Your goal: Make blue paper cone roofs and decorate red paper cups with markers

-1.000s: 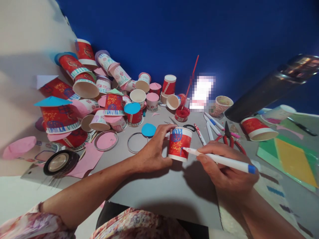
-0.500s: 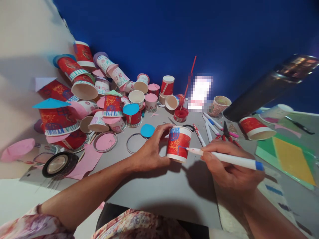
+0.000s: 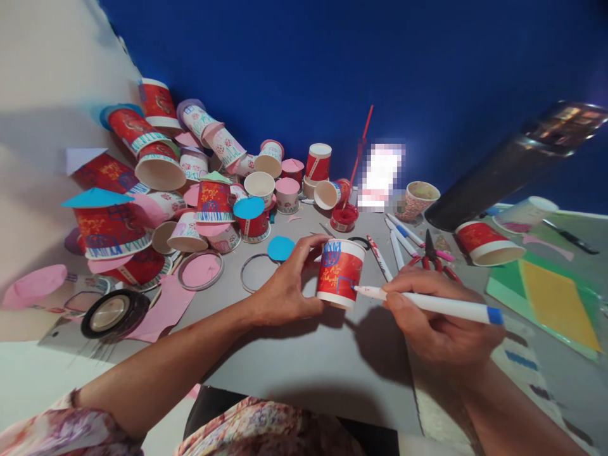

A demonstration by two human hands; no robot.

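Red paper cup (image 3: 340,272) stands upside down on the grey surface (image 3: 308,361) at the near centre, steadied by the left hand (image 3: 289,288), whose fingers wrap its left side. The right hand (image 3: 434,316) pinches a white marker (image 3: 427,304) with a blue end, tip touching the cup's lower right side. Red-handled scissors (image 3: 434,256) lie just beyond, and a heap of decorated cups (image 3: 190,183) fills the far left.

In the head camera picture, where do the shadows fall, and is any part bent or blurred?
Head view: the hands and the red cup cast soft shadows toward the viewer on the grey table; the wide lens bends the edges; one small patch at the back is pixelated.
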